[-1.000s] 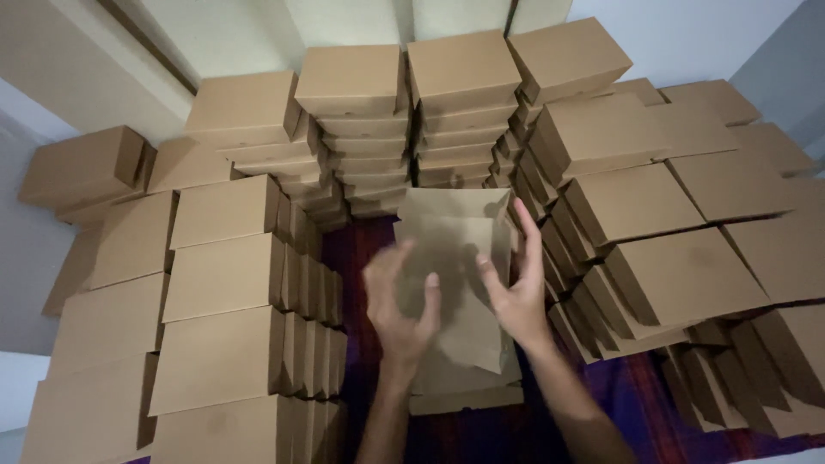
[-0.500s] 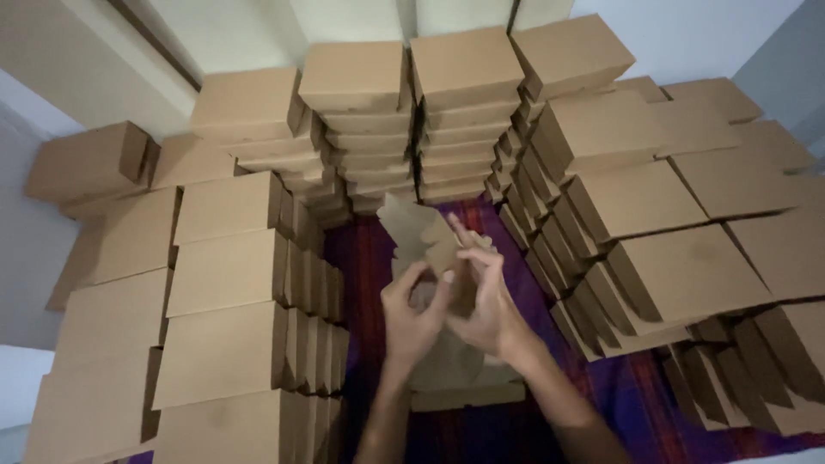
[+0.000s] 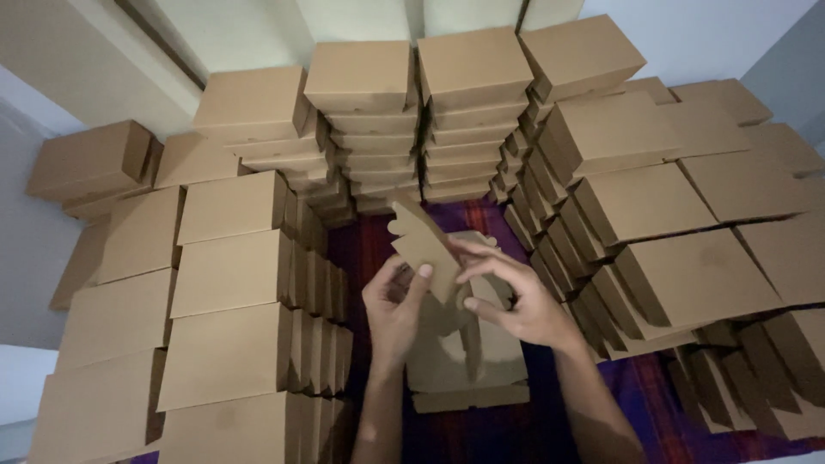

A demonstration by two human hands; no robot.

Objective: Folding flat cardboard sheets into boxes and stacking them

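Both hands hold one brown cardboard box blank partly folded, above a purple patterned cloth. My left hand pinches its lower left side, thumb on the front. My right hand grips the right side, fingers curled over a flap. One flap of the blank sticks up toward the stacked boxes. Under the hands lies a short pile of flat cardboard blanks.
Folded brown boxes surround the spot: rows on the left, tall stacks at the back, and leaning rows on the right. A pale wall rises behind. The cloth shows only in a narrow gap around the hands.
The flat blank held open a second ago has been folded inward. Both hands have come closer together, and a flap now stands up at an angle.
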